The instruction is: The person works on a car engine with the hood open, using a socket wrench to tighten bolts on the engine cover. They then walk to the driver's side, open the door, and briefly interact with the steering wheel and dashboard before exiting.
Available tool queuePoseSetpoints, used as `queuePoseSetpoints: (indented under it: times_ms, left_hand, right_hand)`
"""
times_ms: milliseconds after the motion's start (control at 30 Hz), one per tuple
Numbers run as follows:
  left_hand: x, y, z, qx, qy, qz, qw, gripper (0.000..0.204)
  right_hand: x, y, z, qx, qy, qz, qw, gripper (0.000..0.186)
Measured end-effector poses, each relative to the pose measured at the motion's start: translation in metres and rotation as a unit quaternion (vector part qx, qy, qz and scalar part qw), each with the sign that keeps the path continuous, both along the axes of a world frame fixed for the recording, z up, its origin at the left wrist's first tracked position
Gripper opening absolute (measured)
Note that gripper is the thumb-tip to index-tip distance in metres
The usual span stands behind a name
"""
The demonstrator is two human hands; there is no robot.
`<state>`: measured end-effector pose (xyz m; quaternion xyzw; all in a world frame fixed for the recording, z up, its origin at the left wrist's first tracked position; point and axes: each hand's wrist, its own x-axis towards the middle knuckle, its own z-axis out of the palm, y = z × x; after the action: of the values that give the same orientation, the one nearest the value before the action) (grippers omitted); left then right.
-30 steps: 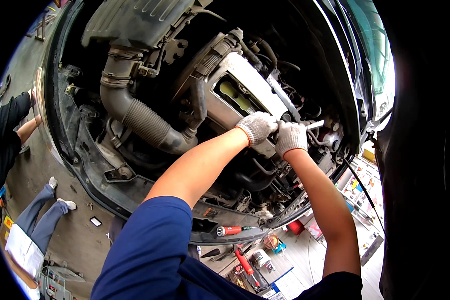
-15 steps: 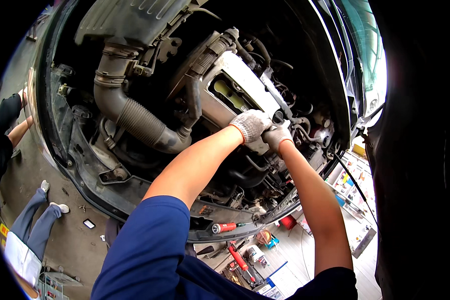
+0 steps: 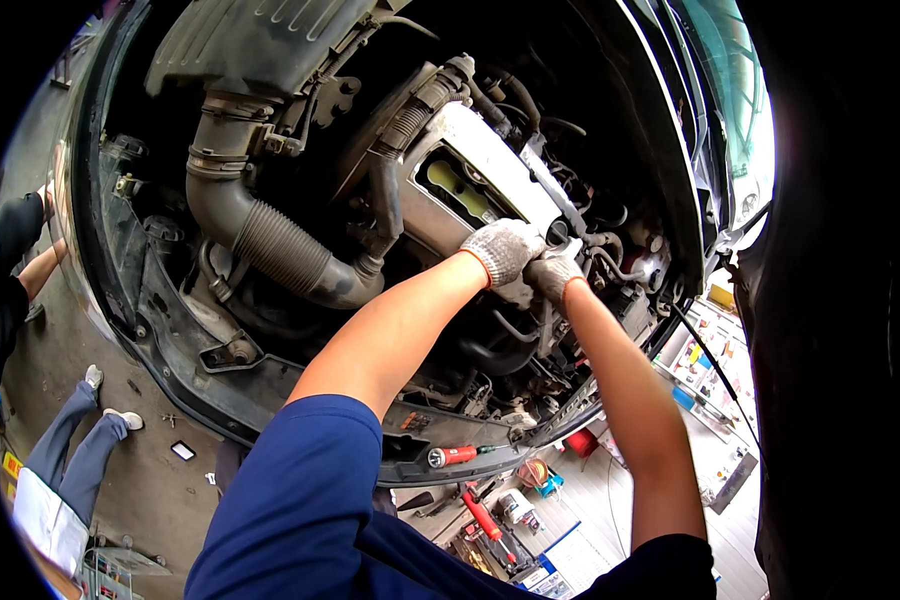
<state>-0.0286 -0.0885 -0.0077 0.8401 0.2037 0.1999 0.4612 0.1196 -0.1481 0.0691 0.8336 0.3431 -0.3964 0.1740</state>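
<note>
Two navy-blue cloth sleeves (image 3: pixel 290 480) are closest, and both bare forearms reach forward from them over the black, curved front edge (image 3: pixel 410 470) of a car's engine bay. A red cylindrical torch with a silver head (image 3: pixel 452 457) lies on that edge, between the forearms.

The left hand (image 3: pixel 502 250), in a greyish-white knitted glove with an orange cuff, has its fingers curled down at the near right end of the pale silver, box-shaped engine cover (image 3: pixel 500 160). The right hand (image 3: pixel 553 272), gloved alike, is bent in just beside it. The two nearly meet at the fingertips; whether they pinch anything cannot be told. A dark round ring (image 3: pixel 558 234) shows right by the right fingers. The cover stretches forward and left from the hands, its long opening baring an olive-green part (image 3: pixel 457 190).

Left of the cover, past a dark gap, a thick black ribbed plastic hose (image 3: pixel 282 240) curves down toward the left forearm. On the right, beyond the right hand, thin dark hoses (image 3: pixel 605 255) crowd the room up to the bay's side. Deep shadow lies beyond the cover's far end.
</note>
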Motion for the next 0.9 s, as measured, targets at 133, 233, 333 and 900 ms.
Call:
queuePoseSetpoints:
  times_ms: [133, 233, 333, 900]
  left_hand:
    - [-0.003, 0.004, -0.021, 0.021, 0.012, 0.032, 0.999, 0.016]
    - [0.007, -0.006, -0.008, 0.01, -0.032, 0.004, 0.999, 0.016]
    - [-0.003, -0.006, -0.009, -0.001, -0.019, 0.004, 1.0, 0.015]
    - [-0.004, 0.0, -0.016, -0.005, 0.02, 0.015, 1.0, 0.022]
  right_hand:
    - [-0.031, 0.041, 0.033, -0.043, -0.176, 0.431, 0.884, 0.037]
    - [0.006, -0.006, 0.004, 0.005, -0.171, 0.375, 0.911, 0.04]
    - [-0.007, -0.009, -0.005, 0.025, 0.091, -0.268, 0.959, 0.049]
    - [-0.005, 0.025, 0.009, -0.085, -0.108, 0.44, 0.887, 0.03]
